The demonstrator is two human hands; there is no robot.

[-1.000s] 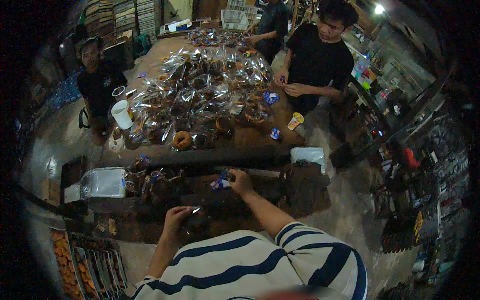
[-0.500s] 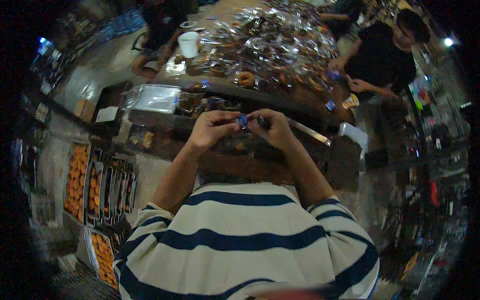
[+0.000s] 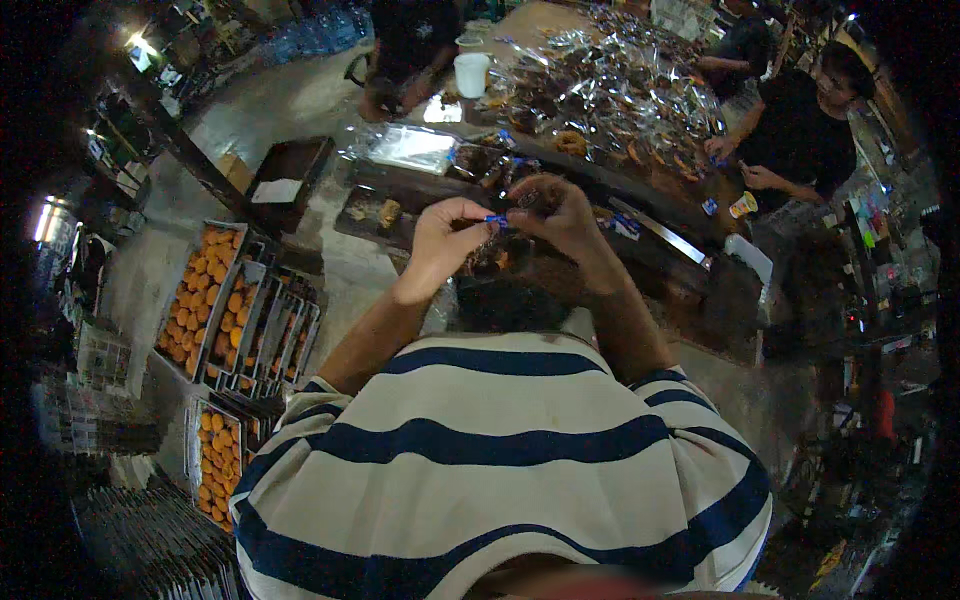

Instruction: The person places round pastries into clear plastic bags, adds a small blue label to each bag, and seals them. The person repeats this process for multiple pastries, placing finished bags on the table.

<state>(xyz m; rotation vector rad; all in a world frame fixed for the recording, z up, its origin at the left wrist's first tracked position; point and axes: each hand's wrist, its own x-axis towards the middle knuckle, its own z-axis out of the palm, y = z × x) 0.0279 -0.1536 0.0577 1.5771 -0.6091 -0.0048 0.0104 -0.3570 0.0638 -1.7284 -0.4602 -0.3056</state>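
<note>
Both my hands meet in front of my chest over the near edge of the table. A small blue strip point(image 3: 496, 219), perhaps a tie, is pinched between them. My left hand point(image 3: 440, 247) grips its left end with thumb and forefinger. From the other side, my right hand point(image 3: 566, 226) is closed on its right end, its fingers partly in shadow. Just below the strip hangs something brown and shiny point(image 3: 488, 257), seemingly in clear wrapping; I cannot make out its shape. More blue strips point(image 3: 625, 226) lie beyond my right hand.
Clear-wrapped ring doughnuts point(image 3: 630, 95) heap the table, near a white bucket point(image 3: 472, 76) and stacked clear bags point(image 3: 412, 148). A long metal strip point(image 3: 675, 241) lies right. Trays of orange-brown round pieces point(image 3: 203, 300) stand left. Co-workers in black point(image 3: 800, 130) stand around the table.
The whole view has swung, so the table and trays sit further right. My hands still pinch the blue strip, which now shows stretched straight between them.
</note>
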